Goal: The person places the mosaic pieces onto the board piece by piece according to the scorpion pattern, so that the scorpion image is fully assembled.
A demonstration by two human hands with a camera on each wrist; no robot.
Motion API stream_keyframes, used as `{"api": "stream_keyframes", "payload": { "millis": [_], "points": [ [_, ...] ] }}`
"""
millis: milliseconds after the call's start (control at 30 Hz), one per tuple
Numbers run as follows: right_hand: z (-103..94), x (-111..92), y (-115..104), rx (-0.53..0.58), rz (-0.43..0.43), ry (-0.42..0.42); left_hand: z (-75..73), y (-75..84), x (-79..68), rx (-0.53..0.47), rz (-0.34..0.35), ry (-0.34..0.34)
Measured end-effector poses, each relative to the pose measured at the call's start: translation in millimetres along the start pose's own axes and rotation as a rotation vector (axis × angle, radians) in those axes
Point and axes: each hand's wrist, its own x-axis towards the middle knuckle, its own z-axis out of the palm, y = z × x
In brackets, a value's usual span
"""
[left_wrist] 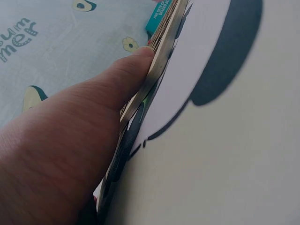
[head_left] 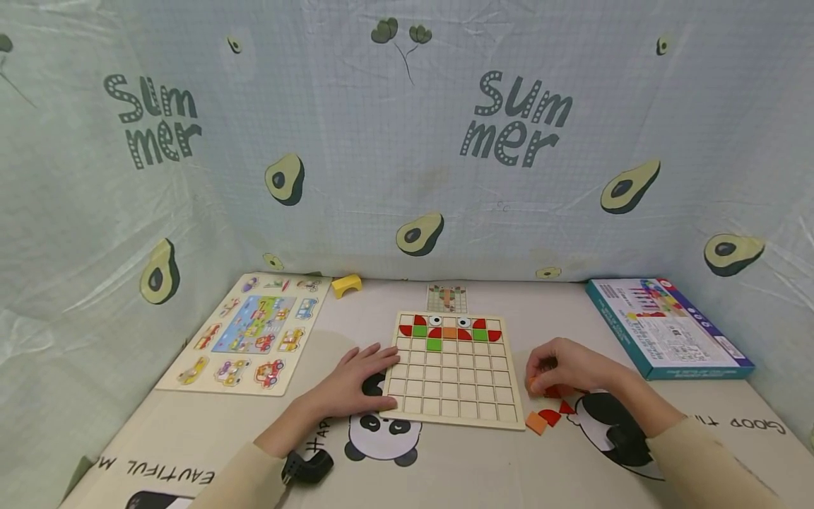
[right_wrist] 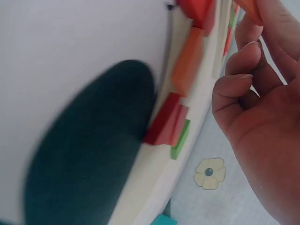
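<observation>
In the head view a wooden grid board (head_left: 449, 389) lies in front of me. Red quarter-circle pieces, green squares, an orange square (head_left: 449, 332) and two eye pieces fill parts of its upper rows. My left hand (head_left: 356, 382) rests along the board's left edge with fingers spread; its thumb (left_wrist: 133, 65) touches the rim in the left wrist view. To the right of the board, my right hand (head_left: 566, 367) pinches an orange piece (right_wrist: 249, 8) between thumb and finger. Beneath and near it lie loose pieces, among them an orange square (head_left: 535, 423) and a red quarter circle (head_left: 550, 418).
A small pattern card (head_left: 448, 300) lies behind the board. At left is a vehicle picture puzzle (head_left: 191, 339), with a yellow arch block (head_left: 346, 285) near its far corner. A teal-edged box (head_left: 668, 329) stands at right. A patterned curtain (head_left: 356, 127) encloses the table.
</observation>
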Motion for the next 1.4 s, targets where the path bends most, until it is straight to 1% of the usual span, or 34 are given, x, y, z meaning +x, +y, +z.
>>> {"api": "stream_keyframes", "payload": {
  "millis": [200,467,633,767,967,1133,1400],
  "points": [
    [-5.1,15.0,-4.5,0.012,-0.015,0.068,0.2,0.8,-0.8,-0.007,-0.010,-0.005],
    [-6.0,41.5,-17.9,0.055,-0.044,0.105,-0.3,1.3,-2.1,-0.015,-0.007,0.000],
    [-5.6,58.7,-26.2,0.091,-0.035,0.121,-0.6,1.0,-2.2,-0.010,-0.012,-0.002],
    [-4.2,70.2,-28.8,0.095,-0.035,0.122,-0.8,1.7,-1.4,-0.015,-0.013,-0.005],
    [-2.0,83.5,-30.6,0.114,-0.058,0.109,-1.0,2.1,-0.9,-0.015,-0.013,-0.010],
    [0.1,95.9,-32.8,0.093,-0.069,0.099,-1.0,1.8,-1.1,-0.013,-0.017,-0.007],
    [6.0,112.4,-43.9,0.078,-0.096,0.078,0.0,0.9,-0.6,-0.012,-0.016,-0.008]
  ]
}}
